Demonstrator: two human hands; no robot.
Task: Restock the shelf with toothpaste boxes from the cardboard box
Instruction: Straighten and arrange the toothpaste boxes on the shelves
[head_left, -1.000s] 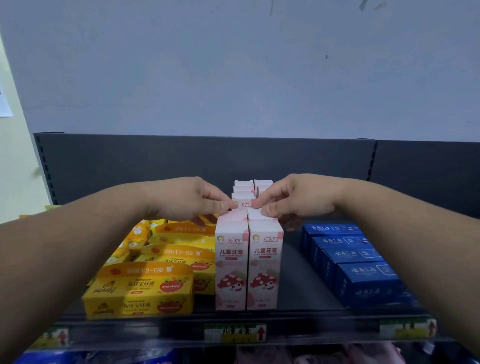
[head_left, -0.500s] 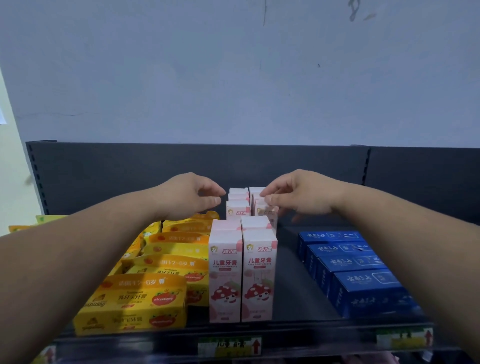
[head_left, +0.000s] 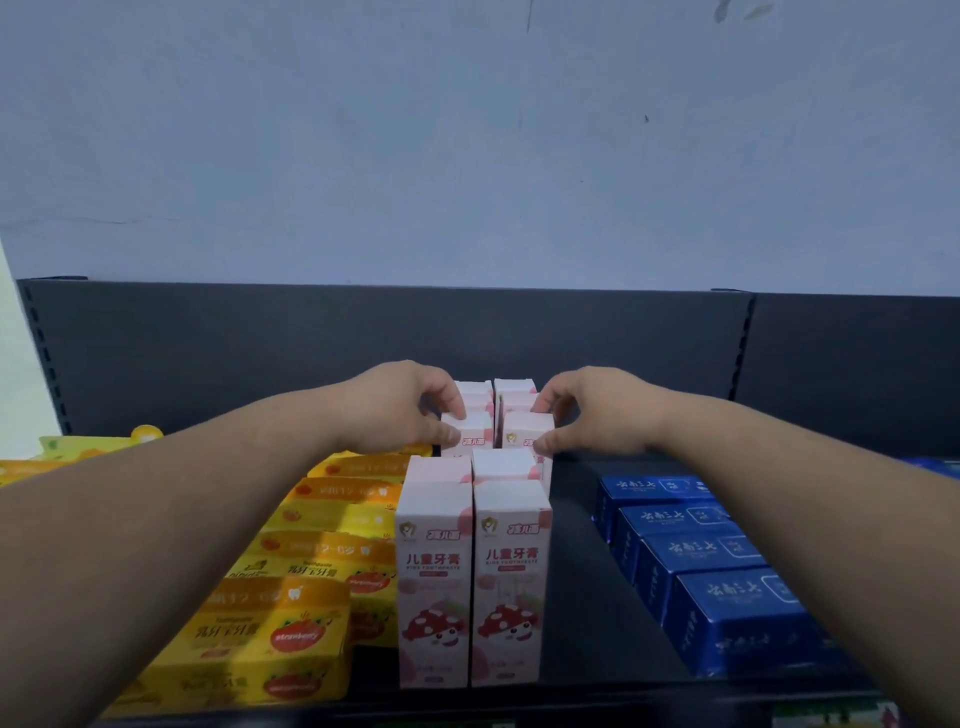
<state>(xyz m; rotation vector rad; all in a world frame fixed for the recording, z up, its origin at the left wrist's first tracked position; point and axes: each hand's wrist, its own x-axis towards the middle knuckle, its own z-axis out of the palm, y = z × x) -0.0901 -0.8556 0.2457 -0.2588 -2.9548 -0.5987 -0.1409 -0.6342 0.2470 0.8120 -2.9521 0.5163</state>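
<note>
Squaring is judged in hand: left pink box (head_left: 475, 428) pinched by left hand (head_left: 400, 410), right pink box (head_left: 522, 428) by right hand (head_left: 595, 413); flush seating is required next.

I took the upright toothpaste boxes (head_left: 472, 582) as my mark. They stood in two files side by side at the middle of the shelf (head_left: 597, 597), from its front edge back toward the back panel (head_left: 208, 353). Just beside them on the left lay the flat-lying boxes (head_left: 291, 613), lined front to back. To their right, across a bare strip of shelf, sat the low boxes (head_left: 727, 597), well apart. Behind the second pair, the left hand (head_left: 402, 410) gripped the left third box (head_left: 470, 434) from its outer side. The right hand (head_left: 592, 410) pinched the right third box (head_left: 522, 431) likewise. More boxes stood behind those.
</note>
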